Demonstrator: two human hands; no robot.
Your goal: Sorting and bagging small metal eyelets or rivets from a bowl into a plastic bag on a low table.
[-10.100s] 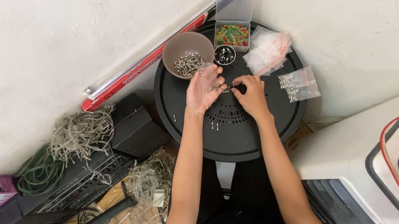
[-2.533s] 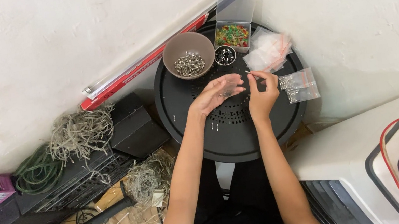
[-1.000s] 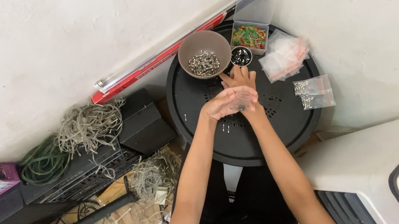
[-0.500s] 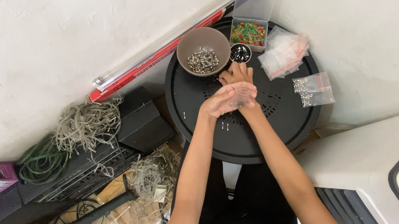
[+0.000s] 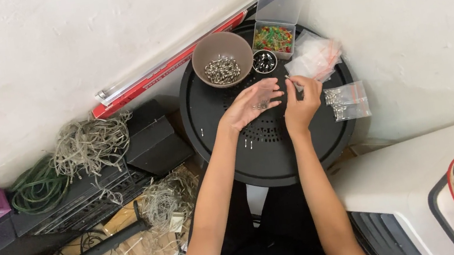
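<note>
The left hand (image 5: 248, 105) lies palm up over the round black bench (image 5: 217, 140), fingers spread loose, with a few small metal pieces (image 5: 261, 105) resting in the palm. The right hand (image 5: 301, 103), just beside it, pinches one tiny piece between thumb and forefinger. Behind the hands on the bench sits a brown bowl (image 5: 221, 50) of metal pieces; a small clear bag (image 5: 347, 101) lies beside the right hand.
</note>
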